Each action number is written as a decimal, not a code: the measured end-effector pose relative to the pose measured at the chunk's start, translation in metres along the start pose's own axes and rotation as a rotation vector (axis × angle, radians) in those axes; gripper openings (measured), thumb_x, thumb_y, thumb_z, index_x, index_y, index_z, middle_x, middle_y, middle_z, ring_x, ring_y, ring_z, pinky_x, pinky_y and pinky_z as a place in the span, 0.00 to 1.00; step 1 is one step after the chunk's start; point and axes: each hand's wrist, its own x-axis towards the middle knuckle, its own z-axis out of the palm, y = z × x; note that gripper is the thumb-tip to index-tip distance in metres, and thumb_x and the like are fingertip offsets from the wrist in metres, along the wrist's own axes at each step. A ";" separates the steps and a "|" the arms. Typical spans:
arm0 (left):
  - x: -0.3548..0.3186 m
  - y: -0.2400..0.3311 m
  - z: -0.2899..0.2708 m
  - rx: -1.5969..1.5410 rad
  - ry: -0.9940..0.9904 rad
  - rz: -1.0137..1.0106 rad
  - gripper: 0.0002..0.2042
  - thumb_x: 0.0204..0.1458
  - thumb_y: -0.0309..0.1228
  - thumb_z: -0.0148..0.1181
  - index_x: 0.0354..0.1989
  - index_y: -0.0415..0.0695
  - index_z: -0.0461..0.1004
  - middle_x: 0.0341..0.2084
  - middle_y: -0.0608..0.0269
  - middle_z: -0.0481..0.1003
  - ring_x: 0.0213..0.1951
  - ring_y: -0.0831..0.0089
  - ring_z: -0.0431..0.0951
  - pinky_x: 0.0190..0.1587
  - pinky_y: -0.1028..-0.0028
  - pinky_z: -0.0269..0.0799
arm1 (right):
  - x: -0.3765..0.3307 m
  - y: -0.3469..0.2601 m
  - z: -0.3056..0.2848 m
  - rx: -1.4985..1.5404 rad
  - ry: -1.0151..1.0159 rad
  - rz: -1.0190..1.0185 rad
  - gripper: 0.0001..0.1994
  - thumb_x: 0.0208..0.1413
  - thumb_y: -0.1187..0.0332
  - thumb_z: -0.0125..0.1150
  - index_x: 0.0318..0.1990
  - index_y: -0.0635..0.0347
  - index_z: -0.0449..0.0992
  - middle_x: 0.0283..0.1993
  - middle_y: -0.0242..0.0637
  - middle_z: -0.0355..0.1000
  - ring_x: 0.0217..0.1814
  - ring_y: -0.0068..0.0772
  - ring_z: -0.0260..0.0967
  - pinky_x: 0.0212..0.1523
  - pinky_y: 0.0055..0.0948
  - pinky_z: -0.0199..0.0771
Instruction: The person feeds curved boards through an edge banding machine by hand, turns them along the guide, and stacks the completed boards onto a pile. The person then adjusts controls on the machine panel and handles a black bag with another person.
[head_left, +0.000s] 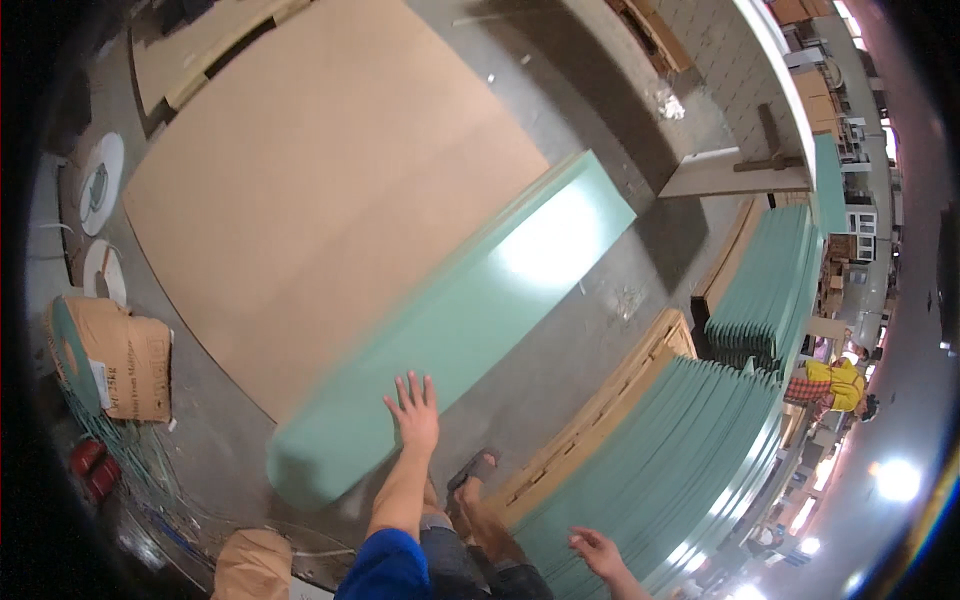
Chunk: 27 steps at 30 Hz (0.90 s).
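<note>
Green panel is the long, pale green board lying under your left hand, and its position relative to that hand is the main relation here. Your left fingers are spread flat and released, resting on the panel's near end without curling round any edge. From those fingers the panel runs away up and to the right, its long axis slanting from the near corner low on the left to the far end high on the right, where it catches a bright glare. It looks blurred, so its exact edges are hard to place. Your right hand is open too, grasping nothing, and sits well apart from the panel, close to the stack of green panels on the wooden pallet at your right. So your left hand is the nearer one. Beyond the panel's left edge lies a large brown board on the concrete floor, and your sandalled foot stands just beside the panel's near end.
</note>
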 end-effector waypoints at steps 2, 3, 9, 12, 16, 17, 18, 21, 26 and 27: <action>-0.024 -0.015 -0.039 -0.187 -0.049 0.052 0.35 0.53 0.33 0.54 0.70 0.45 0.50 0.70 0.47 0.48 0.69 0.43 0.49 0.64 0.36 0.48 | -0.014 -0.016 -0.005 0.080 0.024 -0.072 0.23 0.61 0.59 0.61 0.59 0.64 0.69 0.46 0.34 0.77 0.46 0.24 0.73 0.44 0.24 0.72; -0.038 -0.027 -0.060 -0.357 -0.076 0.074 0.33 0.54 0.33 0.53 0.69 0.45 0.51 0.69 0.48 0.51 0.68 0.46 0.52 0.64 0.40 0.50 | -0.020 -0.021 -0.009 0.038 0.046 -0.069 0.24 0.61 0.58 0.61 0.59 0.64 0.69 0.46 0.34 0.77 0.45 0.24 0.73 0.44 0.23 0.72; -0.023 -0.092 -0.089 -0.450 -0.079 -0.193 0.10 0.56 0.33 0.48 0.42 0.45 0.72 0.41 0.49 0.77 0.44 0.48 0.78 0.41 0.47 0.73 | -0.042 -0.036 -0.012 -0.240 -0.011 -0.197 0.24 0.56 0.54 0.63 0.56 0.57 0.73 0.51 0.48 0.76 0.51 0.46 0.75 0.52 0.42 0.73; -0.056 -0.090 -0.073 -0.361 0.085 -0.007 0.11 0.56 0.35 0.48 0.41 0.46 0.74 0.35 0.49 0.78 0.38 0.48 0.80 0.38 0.49 0.74 | -0.033 -0.024 -0.008 -0.254 -0.010 -0.508 0.22 0.56 0.58 0.63 0.56 0.58 0.73 0.45 0.46 0.78 0.44 0.47 0.76 0.45 0.43 0.76; -0.144 -0.053 -0.155 -0.462 0.118 0.049 0.11 0.56 0.36 0.48 0.39 0.46 0.75 0.34 0.48 0.78 0.38 0.44 0.78 0.38 0.49 0.74 | -0.024 -0.044 -0.001 -0.522 0.170 -0.832 0.18 0.56 0.60 0.62 0.52 0.58 0.75 0.46 0.43 0.76 0.47 0.46 0.74 0.51 0.42 0.73; -0.170 -0.051 -0.178 -0.489 0.078 0.037 0.11 0.55 0.36 0.48 0.39 0.46 0.75 0.35 0.48 0.77 0.38 0.43 0.77 0.38 0.49 0.74 | -0.037 -0.073 0.009 -0.681 0.290 -1.065 0.16 0.57 0.60 0.61 0.50 0.57 0.76 0.48 0.43 0.75 0.51 0.45 0.72 0.55 0.43 0.70; -0.199 -0.049 -0.178 -0.497 0.137 0.043 0.11 0.55 0.37 0.49 0.39 0.46 0.74 0.35 0.48 0.78 0.38 0.43 0.77 0.39 0.49 0.74 | -0.055 -0.103 0.019 -0.834 0.418 -1.299 0.14 0.58 0.61 0.60 0.48 0.57 0.76 0.50 0.43 0.74 0.54 0.45 0.69 0.59 0.43 0.67; -0.290 -0.034 -0.195 -0.437 0.135 -0.020 0.12 0.55 0.40 0.49 0.40 0.48 0.74 0.36 0.49 0.78 0.39 0.46 0.78 0.39 0.50 0.73 | -0.119 -0.165 0.056 -1.022 0.126 -1.645 0.33 0.49 0.49 0.66 0.61 0.52 0.69 0.58 0.44 0.69 0.61 0.49 0.64 0.61 0.45 0.64; -0.445 0.001 -0.283 -0.297 -0.024 -0.017 0.16 0.55 0.45 0.54 0.49 0.52 0.73 0.37 0.52 0.79 0.41 0.50 0.79 0.41 0.53 0.75 | -0.154 -0.123 0.127 -1.484 -0.519 -1.863 0.30 0.51 0.53 0.62 0.63 0.43 0.66 0.56 0.42 0.72 0.61 0.46 0.67 0.58 0.51 0.65; -0.468 0.004 -0.284 -0.233 -0.060 -0.025 0.17 0.55 0.45 0.55 0.51 0.54 0.73 0.36 0.53 0.80 0.41 0.51 0.80 0.40 0.54 0.75 | -0.198 -0.109 0.131 -1.468 -0.586 -1.501 0.24 0.54 0.50 0.57 0.57 0.46 0.70 0.46 0.45 0.77 0.49 0.50 0.75 0.48 0.51 0.73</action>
